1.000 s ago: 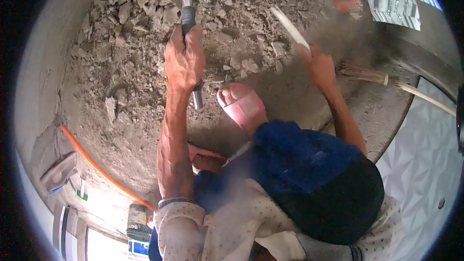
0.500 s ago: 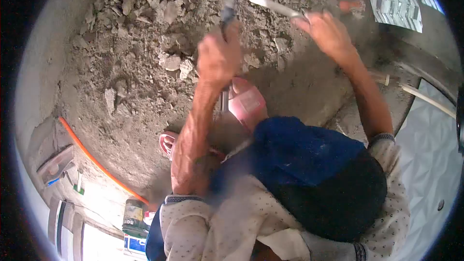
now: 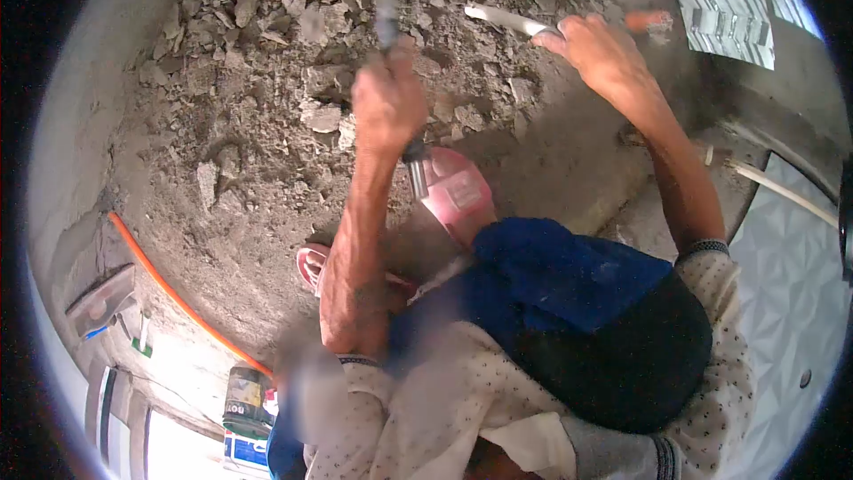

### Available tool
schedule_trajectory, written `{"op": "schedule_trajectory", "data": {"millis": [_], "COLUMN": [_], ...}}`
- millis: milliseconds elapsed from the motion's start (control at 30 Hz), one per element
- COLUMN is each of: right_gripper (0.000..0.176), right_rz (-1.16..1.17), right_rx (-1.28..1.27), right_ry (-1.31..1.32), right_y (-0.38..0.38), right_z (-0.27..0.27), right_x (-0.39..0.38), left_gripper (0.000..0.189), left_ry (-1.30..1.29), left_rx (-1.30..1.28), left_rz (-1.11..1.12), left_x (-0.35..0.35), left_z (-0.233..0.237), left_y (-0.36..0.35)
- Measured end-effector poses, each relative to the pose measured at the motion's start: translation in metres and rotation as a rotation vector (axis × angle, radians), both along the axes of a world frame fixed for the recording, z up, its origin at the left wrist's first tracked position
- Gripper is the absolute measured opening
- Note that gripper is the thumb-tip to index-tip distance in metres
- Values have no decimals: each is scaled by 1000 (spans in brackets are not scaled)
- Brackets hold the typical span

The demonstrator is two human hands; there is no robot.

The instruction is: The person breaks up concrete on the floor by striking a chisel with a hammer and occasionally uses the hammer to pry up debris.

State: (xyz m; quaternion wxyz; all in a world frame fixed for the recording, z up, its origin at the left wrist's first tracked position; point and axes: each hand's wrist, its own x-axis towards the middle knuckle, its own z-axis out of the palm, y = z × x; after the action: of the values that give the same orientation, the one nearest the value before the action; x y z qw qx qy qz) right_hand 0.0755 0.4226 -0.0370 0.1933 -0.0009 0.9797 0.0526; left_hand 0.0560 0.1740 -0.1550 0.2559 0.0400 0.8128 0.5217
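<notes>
My left hand is closed round the handle of a hammer. The hammer head is blurred above the hand, and the handle's metal end sticks out below it. To the right, my right hand is wrapped round a pale, rod-like chisel, whose free end points left over broken rubble. A gap separates the hammer head from the chisel. Just below my left hand is a pink sandal on a foot.
An orange hose runs along the left. Near the lower left stand a dark container and a trowel. Patterned tiles lie at the upper right, an orange object beside them. A large pale textured panel is at the right.
My left hand and the hammer have shifted left and slightly down, away from the chisel. My right hand has barely moved and still holds the chisel.
</notes>
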Motion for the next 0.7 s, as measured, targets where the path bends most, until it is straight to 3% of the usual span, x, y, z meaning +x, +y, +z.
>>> {"op": "schedule_trajectory", "data": {"millis": [67, 100, 200, 267, 367, 467, 533, 667, 700], "right_gripper": [40, 39, 39, 42, 48, 51, 52, 52, 53], "right_rz": [100, 128, 134, 2, -130, -213, -199, -180, -166], "right_rx": [-44, -45, -33, -15, 11, 12, -13, -10, -19], "right_ry": [124, 136, 146, 73, 29, -55, -67, -34, -39], "right_y": [10, 14, 21, 18, 16, 15, 20, 17, 18], "right_z": [-6, -10, -13, -13, -6, -4, -6, -1, 0], "right_x": [12, 20, 29, 32, 36, 33, 34, 27, 28], "left_gripper": [45, 45, 44, 43, 43, 48, 51, 38, 37], "left_ry": [-213, -113, 141, -34, 240, 121, -27, 130, -11], "left_rx": [43, 170, -23, -204, -54, 104, 100, 40, -168], "left_rz": [306, 348, 438, 51, -163, 32, 338, 501, 345], "left_x": [-26, -25, -2, 18, 26, -4, -16, 15, 26], "left_z": [68, 74, 51, 22, -3, 40, 78, 59, 37], "left_y": [1, 3, 25, 29, 14, 9, 18, 47, 52]}}
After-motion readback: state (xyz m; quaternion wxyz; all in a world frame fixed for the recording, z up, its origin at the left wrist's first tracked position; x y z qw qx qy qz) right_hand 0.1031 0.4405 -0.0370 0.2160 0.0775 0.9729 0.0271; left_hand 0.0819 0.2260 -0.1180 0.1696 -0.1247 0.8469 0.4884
